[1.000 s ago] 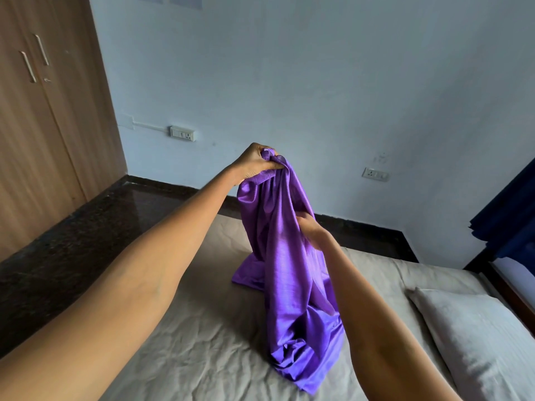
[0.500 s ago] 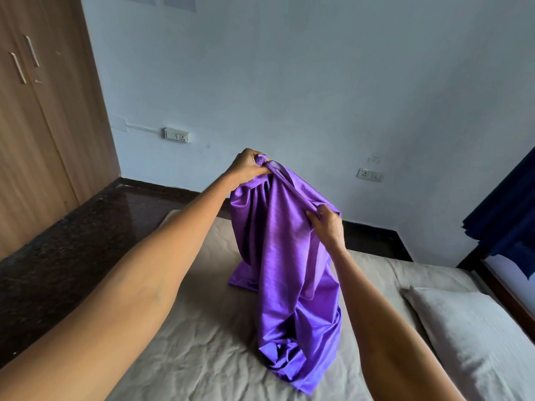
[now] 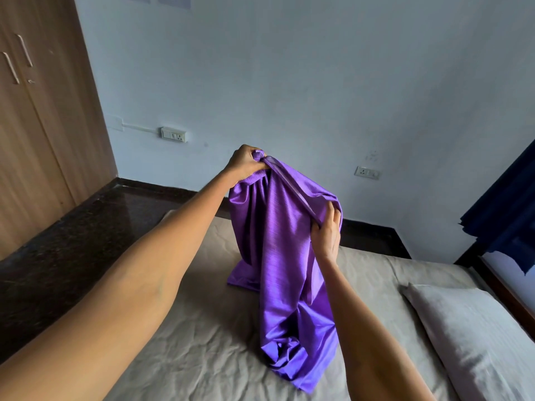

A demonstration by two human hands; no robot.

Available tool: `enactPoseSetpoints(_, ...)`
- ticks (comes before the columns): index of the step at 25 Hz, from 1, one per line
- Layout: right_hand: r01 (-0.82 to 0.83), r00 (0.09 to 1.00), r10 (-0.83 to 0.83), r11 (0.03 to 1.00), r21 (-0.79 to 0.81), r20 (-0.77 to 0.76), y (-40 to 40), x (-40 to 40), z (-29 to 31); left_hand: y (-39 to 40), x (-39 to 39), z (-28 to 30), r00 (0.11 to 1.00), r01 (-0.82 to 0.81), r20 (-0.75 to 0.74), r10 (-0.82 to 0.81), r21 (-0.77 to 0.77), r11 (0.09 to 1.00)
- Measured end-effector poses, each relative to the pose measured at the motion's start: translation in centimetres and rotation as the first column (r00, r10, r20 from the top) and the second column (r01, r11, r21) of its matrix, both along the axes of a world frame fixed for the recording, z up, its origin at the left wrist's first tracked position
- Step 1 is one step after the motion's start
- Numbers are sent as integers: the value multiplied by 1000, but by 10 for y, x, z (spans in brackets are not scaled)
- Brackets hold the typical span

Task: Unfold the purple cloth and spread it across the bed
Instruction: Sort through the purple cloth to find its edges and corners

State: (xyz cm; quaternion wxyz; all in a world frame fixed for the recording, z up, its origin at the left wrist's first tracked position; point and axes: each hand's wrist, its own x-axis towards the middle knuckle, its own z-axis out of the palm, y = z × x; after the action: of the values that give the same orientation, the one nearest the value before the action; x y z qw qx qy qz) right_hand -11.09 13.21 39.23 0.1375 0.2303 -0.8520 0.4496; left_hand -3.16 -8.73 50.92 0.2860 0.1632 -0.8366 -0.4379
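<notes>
Now purple cloth (image 3: 278,256) hangs, hem gripped in both hands' fingers (image 3: 333,218).

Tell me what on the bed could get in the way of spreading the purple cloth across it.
Only the pillow shows, lying at the bed's right end. The purple cloth hangs bunched from the left hand and right hand, its lower folds resting on the sheet. The rest of the visible mattress is bare.

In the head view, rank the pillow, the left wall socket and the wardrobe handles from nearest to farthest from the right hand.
From the right hand, which grips the purple cloth:
1. Pillow, lower right on the bed.
2. Left wall socket, up and to the left on the wall.
3. Wardrobe handles, far upper left.
</notes>
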Motion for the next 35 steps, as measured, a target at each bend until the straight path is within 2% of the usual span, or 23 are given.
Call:
enactPoseSetpoints(4, 72, 997, -67, 987, -147, 33, 5, 2, 2, -3, -6, -2, 1000, -10, 13, 10, 3, 1000)
enactPoseSetpoints(7, 157, 983, -120, 941, -301, 137, 10, -4, 12, -1, -8, -2, 1000, -7, -1, 7, -4, 1000)
enactPoseSetpoints(9, 169, 979, -121, 929, -328, 163, 11, -9, 19, 2, -8, -1, 1000, 11, -14, -11, -3, 1000)
enactPoseSetpoints(16, 45, 986, -34, 997, -67, 166, 6, -32, 29, 6, 1, 6, 981, 192, -20, -192, -1, 981)
enactPoseSetpoints(18, 18, 983, -6, 998, -64, 181, 10, -39, 28, -1, 3, 3, 989, 150, -5, -150, 5, 989)
enactPoseSetpoints(21, -13, 982, 35, 993, -117, 185, 14, -38, 27, -16, 5, -7, 999, -24, 37, 25, -13, 1000)
enactPoseSetpoints(24, -74, 985, 77, 997, -25, 155, 11, -38, 23, -23, 5, -18, 987, -131, 90, 135, -47, 990)
enactPoseSetpoints(32, -142, 990, 140, 987, 78, 32, 6, -40, 21, -16, 14, -10, 999, 20, 29, -18, -63, 998)
enactPoseSetpoints(35, -272, 958, 257, 955, 116, 126, 3, -41, 29, -18, 17, -9, 997, 58, 46, -54, -77, 995)
